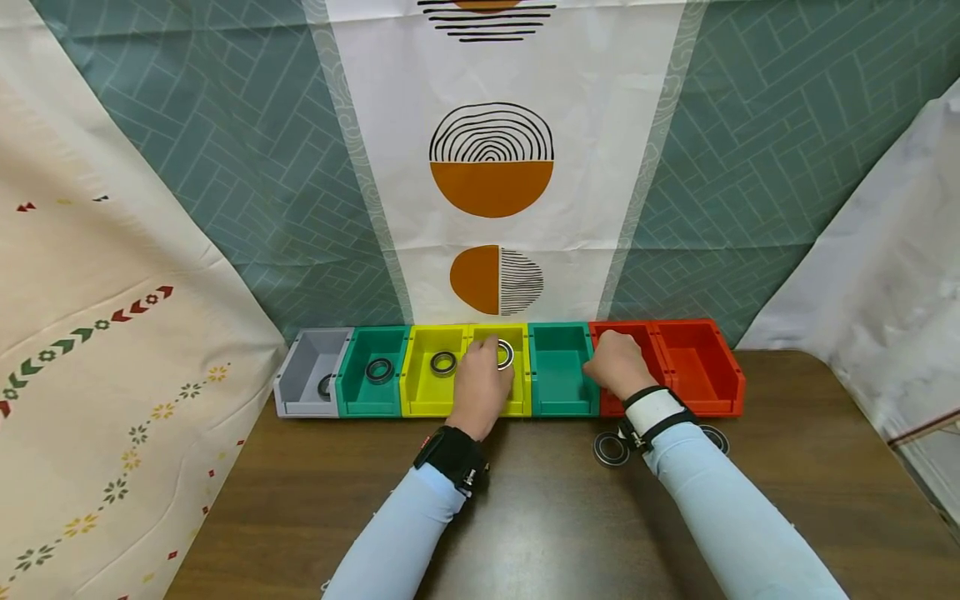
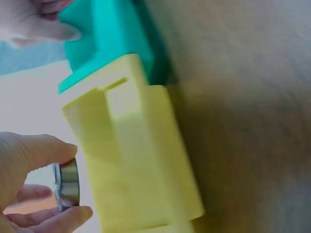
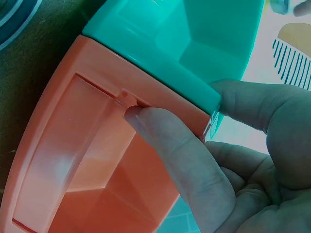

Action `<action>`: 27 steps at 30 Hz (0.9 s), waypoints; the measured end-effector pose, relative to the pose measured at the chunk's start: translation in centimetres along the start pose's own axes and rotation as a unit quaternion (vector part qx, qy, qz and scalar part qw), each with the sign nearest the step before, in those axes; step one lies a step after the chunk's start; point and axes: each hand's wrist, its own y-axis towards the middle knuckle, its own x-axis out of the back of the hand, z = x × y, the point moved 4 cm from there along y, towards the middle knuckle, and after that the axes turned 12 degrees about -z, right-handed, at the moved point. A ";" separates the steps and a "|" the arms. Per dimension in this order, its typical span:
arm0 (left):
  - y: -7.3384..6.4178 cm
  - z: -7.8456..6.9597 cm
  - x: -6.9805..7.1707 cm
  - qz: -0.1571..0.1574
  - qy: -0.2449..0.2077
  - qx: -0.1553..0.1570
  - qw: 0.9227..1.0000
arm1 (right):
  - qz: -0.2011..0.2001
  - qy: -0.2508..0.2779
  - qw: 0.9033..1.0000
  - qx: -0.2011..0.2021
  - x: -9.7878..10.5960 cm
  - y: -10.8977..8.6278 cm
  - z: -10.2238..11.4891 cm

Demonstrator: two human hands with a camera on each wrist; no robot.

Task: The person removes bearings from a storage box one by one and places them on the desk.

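My left hand (image 1: 480, 387) pinches a ball bearing (image 2: 70, 184) between thumb and fingers, above the right yellow bin (image 1: 520, 392). In the left wrist view the bearing stands on edge, its metal outer ring showing, beside the bin wall. My right hand (image 1: 621, 367) pinches the adjoining side walls of the teal bin (image 3: 218, 39) and the left red bin (image 3: 121, 194). Its thumb lies on the teal side, and its index finger reaches over the rim on the red side. No bearing shows in the right hand.
Bearings lie in the grey bin (image 1: 307, 358), the left teal bin (image 1: 367, 342) and the left yellow bin (image 1: 427, 339). Two dark-sealed bearings, one left (image 1: 600, 450) and one right (image 1: 722, 442) of the right wrist, lie on the wooden table (image 1: 540, 517). A curtain (image 1: 675, 283) hangs behind the row.
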 end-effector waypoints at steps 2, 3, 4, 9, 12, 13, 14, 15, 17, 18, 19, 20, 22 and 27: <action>0.1 -0.3 0.8 -0.013 -0.021 -0.005 1.000 | 0.000 0.000 1.000 0.000 0.0 0.0 0.0; 0.1 -0.5 1.1 -0.016 -0.030 -0.007 0.999 | 0.001 0.000 1.000 -0.001 0.0 0.1 0.0; 0.1 -0.7 1.4 -0.017 -0.037 -0.010 0.999 | 0.003 0.001 1.000 -0.003 0.0 0.1 0.0; -0.3 -1.4 2.2 -0.001 -0.048 -0.023 0.999 | 0.007 0.002 1.000 -0.005 0.0 0.1 0.0; -0.7 -1.8 2.4 0.016 -0.054 -0.032 0.998 | 0.005 0.002 1.000 -0.003 0.0 0.0 0.0; -0.8 -1.9 2.5 0.024 -0.056 -0.033 0.998 | 0.005 0.003 1.000 -0.003 0.0 0.0 0.0; -1.0 -2.1 2.5 0.031 -0.059 -0.034 0.997 | 0.004 0.003 1.000 -0.003 -0.1 0.0 0.0; -1.1 -2.3 2.6 0.037 -0.063 -0.035 0.997 | 0.003 0.004 1.000 -0.002 -0.1 0.0 -0.1; -1.4 -2.6 2.7 0.046 -0.068 -0.038 0.996 | 0.001 0.003 1.000 -0.001 -0.1 0.0 -0.1; -1.6 -2.8 2.7 0.048 -0.071 -0.039 0.996 | 0.000 0.003 1.000 -0.001 -0.1 0.0 -0.1; -1.8 -3.0 2.8 0.050 -0.073 -0.042 0.995 | -0.001 0.002 1.000 -0.001 -0.1 0.0 -0.1; -1.9 -3.1 2.8 0.051 -0.076 -0.046 0.995 | -0.001 0.002 1.000 -0.001 -0.1 0.0 -0.1; -2.3 -3.5 2.9 0.050 -0.080 -0.058 0.994 | -0.002 0.002 1.000 -0.001 -0.1 0.0 -0.1; -3.3 -4.1 2.8 0.051 -0.098 -0.094 0.989 | -0.001 0.000 1.000 -0.002 -0.1 0.0 -0.1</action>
